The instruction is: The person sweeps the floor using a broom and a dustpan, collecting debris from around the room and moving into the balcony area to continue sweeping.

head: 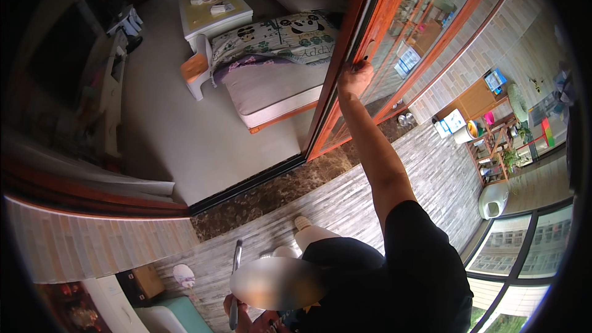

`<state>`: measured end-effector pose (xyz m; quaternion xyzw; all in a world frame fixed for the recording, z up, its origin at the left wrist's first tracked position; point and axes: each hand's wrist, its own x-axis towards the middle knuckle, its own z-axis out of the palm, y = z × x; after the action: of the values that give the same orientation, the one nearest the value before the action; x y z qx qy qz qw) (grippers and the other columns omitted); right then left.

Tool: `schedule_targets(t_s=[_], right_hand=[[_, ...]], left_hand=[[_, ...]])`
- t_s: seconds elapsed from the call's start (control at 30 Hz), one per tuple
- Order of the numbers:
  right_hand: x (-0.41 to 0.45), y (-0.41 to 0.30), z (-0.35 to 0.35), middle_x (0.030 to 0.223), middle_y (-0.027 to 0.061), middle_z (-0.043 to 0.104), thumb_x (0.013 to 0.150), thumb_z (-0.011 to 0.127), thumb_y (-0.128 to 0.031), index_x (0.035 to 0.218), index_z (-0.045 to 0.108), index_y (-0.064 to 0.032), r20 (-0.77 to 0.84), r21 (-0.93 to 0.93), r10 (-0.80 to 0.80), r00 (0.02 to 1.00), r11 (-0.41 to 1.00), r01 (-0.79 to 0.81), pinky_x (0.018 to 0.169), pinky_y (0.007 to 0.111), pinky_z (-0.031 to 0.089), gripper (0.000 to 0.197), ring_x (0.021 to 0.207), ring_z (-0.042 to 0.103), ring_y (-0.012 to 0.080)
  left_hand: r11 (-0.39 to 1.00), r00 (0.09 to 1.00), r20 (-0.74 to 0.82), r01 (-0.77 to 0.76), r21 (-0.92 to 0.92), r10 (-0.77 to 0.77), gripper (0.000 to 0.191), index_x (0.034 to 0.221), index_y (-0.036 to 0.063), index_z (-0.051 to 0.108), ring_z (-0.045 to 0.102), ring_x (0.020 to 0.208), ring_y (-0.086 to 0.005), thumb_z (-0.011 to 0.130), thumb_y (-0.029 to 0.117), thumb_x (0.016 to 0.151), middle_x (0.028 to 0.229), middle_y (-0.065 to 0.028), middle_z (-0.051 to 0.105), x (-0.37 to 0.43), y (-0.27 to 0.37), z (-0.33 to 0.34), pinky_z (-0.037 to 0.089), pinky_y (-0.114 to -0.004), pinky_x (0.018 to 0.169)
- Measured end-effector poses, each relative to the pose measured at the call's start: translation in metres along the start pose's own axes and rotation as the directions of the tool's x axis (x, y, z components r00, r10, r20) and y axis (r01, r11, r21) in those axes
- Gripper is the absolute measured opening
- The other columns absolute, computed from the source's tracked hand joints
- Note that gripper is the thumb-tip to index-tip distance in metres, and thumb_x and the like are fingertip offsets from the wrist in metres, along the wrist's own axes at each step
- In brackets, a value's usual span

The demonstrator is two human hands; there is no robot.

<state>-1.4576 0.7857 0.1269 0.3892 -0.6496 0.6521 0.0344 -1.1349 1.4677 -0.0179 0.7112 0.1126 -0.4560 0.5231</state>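
Observation:
At the upper centre, my right hand [356, 77] has its fingers curled on the edge of a reddish wood-framed glass door [319, 136], beside a small dark handle part. The right arm is stretched out from a black short sleeve. Low in the picture, my left hand [237, 307] is closed around a grey pole [237, 256], which stands up past a blurred patch; its lower end is out of view. My feet, in light perforated shoes [302, 223], are on the grey plank-patterned floor [342, 208], just outside the brown marble threshold [249, 203].
Through the doorway are a daybed [277, 92] with a panda-print cover, a small orange-seated chair [194, 68] and a low table [217, 23]. A plant rack [495, 152], a white litter box [493, 201] and windows lie to the right. A hand fan [184, 275] lies lower left.

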Motion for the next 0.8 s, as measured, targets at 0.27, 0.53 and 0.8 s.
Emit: schedule_targets(t_s=[0.27,0.53,0.8], right_hand=[[-0.040,-0.046,-0.009,0.098,0.0190,0.046,0.073,0.061,-0.008,0.100,0.044,0.0015,0.130,0.082,0.020,0.991,0.996,-0.031,0.082,0.042,0.036,0.034,0.091,0.044,0.0361],[-0.100,-0.090,-0.017,0.098,0.0206,0.043,0.075,0.058,-0.005,0.102,0.041,0.0031,0.265,0.144,-0.019,0.964,0.989,-0.021,0.083,0.042,0.035,0.033,0.093,0.043,0.0366],[-0.161,-0.135,-0.023,0.101,0.0214,0.039,0.073,0.057,-0.001,0.105,0.038,0.0050,0.355,0.152,-0.082,0.931,0.988,0.029,0.084,0.042,0.036,0.037,0.096,0.042,0.0361]], left_hand=[[0.966,0.989,-0.122,0.053,-0.253,-0.086,0.018,0.054,0.0112,0.039,0.038,0.036,-0.0153,0.052,0.015,0.066,0.047,-0.0016,0.043,0.051,-0.027,-0.066,0.032,-0.024,0.036],[0.863,0.987,-0.131,0.010,-0.505,-0.088,0.015,0.058,0.0108,0.041,0.040,0.037,-0.0152,0.052,0.010,0.068,0.048,-0.0022,0.044,0.023,-0.018,-0.067,0.032,-0.023,0.035],[0.805,0.989,-0.056,0.076,-0.588,-0.135,0.016,0.059,0.0096,0.043,0.040,0.038,-0.0154,0.055,0.012,0.068,0.049,-0.0050,0.044,0.002,-0.005,-0.046,0.032,-0.023,0.036]])
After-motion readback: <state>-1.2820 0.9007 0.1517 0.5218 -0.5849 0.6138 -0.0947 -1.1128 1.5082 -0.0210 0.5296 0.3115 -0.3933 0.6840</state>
